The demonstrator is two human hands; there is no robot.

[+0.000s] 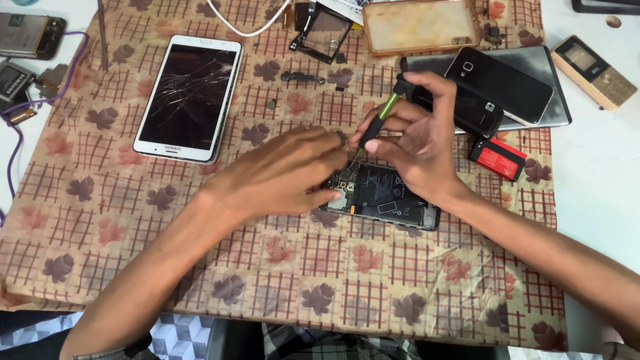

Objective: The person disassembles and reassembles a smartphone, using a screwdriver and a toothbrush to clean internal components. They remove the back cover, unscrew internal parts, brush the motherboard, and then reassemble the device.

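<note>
While the opened phone (387,197) lies face down on the leaf-patterned cloth (133,220) near the middle of the table, the left hand (280,173) presses down on its left end, fingers curled over the edge so it can't slide. The right hand (417,143) sits just past it, fingers pinched closed around a slim screwdriver (380,120) with a green shaft and black cap, the tip angled down into the upper left corner of the exposed board. My guess is this thing is light and stiff, but with the back off it's pretty delicate: bare battery and circuit bits on show, so grab it by the outer frame edges, never across the middle. The cloth probably keeps it from skating around. Further out, a small red box (498,158) lies right of the hands, and two dark phones (490,90) are stacked on a grey slab. Off to the far left there's a white tablet (189,99) with a cracked screen, plus a clear case (420,25) and loose parts along the far edge.
</note>
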